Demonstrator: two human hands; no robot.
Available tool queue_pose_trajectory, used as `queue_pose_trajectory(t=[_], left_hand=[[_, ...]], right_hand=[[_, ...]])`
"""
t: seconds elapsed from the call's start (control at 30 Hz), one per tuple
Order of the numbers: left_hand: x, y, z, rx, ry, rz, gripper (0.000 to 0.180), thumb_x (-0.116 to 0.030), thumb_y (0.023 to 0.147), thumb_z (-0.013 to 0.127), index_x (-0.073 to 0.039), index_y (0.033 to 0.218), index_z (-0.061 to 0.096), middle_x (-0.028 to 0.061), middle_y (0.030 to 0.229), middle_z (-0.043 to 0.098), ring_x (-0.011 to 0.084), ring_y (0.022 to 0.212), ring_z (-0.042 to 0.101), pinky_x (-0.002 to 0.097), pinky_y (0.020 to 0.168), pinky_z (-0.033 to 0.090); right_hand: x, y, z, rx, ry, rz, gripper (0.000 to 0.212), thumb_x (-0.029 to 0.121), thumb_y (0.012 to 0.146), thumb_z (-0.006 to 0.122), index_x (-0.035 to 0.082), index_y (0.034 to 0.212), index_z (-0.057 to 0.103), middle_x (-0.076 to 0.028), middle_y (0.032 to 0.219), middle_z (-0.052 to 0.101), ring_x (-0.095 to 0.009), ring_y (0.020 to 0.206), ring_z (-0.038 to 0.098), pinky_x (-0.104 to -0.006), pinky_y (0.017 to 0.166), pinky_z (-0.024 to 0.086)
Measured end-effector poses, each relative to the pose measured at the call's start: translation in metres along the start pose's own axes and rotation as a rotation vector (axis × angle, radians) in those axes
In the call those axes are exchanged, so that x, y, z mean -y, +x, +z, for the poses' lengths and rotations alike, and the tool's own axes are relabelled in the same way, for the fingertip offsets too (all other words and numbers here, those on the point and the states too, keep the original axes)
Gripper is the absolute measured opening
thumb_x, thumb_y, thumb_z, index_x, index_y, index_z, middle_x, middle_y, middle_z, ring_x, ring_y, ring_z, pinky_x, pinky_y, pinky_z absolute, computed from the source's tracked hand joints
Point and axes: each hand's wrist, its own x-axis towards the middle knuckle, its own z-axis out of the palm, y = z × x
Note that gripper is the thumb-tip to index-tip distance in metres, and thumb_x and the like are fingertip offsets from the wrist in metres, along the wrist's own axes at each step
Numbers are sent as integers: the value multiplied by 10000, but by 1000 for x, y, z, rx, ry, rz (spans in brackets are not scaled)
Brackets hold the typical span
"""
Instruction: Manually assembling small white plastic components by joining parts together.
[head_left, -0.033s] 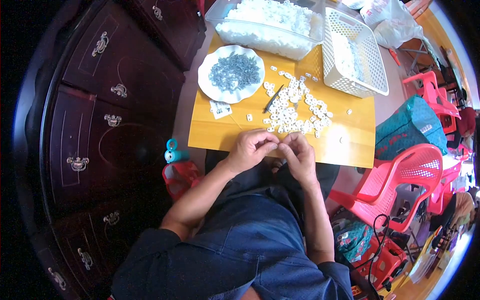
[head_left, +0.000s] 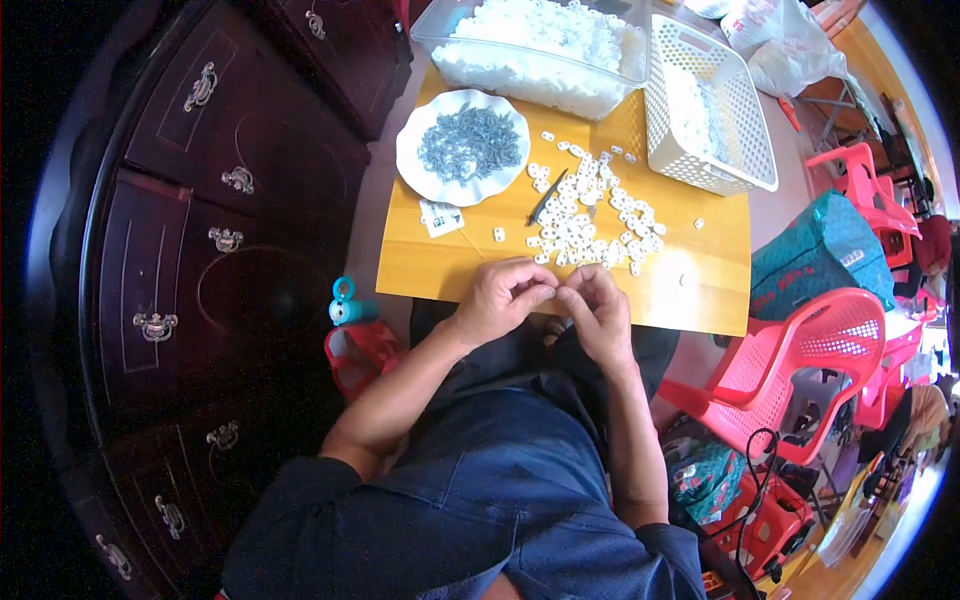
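At the table's near edge my left hand (head_left: 500, 300) and my right hand (head_left: 604, 322) meet, thumbs and forefingers pinched together. Whatever lies between the fingertips is too small or too covered to make out. Just beyond them spreads a loose pile of small white plastic pieces (head_left: 575, 228), each with dark holes. Black tweezers (head_left: 546, 198) rest along the pile's left side. To the left, a white scalloped plate (head_left: 412, 172) bears many thin dark grey pieces (head_left: 470, 145). A single white piece (head_left: 498, 235) lies apart, left of the pile.
A clear plastic bin (head_left: 632, 75) of white parts stands at the far side, beside a white perforated basket (head_left: 725, 180). A printed paper slip (head_left: 441, 219) lies below the plate. Dark drawers (head_left: 270, 180) rise on the left; a red plastic chair (head_left: 800, 350) stands right of the table (head_left: 430, 270).
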Motion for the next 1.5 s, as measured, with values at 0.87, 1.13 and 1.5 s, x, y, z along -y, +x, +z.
queue_pose_trajectory(t=[0.87, 1.13, 1.5], left_hand=[[-1, 3, -3, -112, 106, 18, 155, -128, 964, 664, -1, 880, 638, 105, 716, 620, 206, 627, 594, 337, 587, 461], [-5, 2, -2, -100, 7, -59, 90, -48, 933, 675, 6, 874, 634, 62, 705, 630, 119, 614, 578, 295, 570, 459], [9, 1, 3, -139, -56, -48, 54, -19, 923, 675, 14, 894, 643, 28, 707, 621, 73, 592, 543, 261, 542, 435]], right_hand=[[13, 8, -2, -104, -335, -267, 94, 29, 897, 713, 38, 899, 620, -78, 774, 677, -176, 673, 668, -301, 630, 531], [11, 41, -14, -252, -858, -354, 115, 62, 861, 724, 70, 942, 643, -124, 814, 691, -269, 672, 691, -367, 608, 526], [6, 27, -15, -384, -808, -409, 96, 43, 859, 715, 63, 942, 670, -124, 817, 670, -291, 666, 661, -382, 603, 513]])
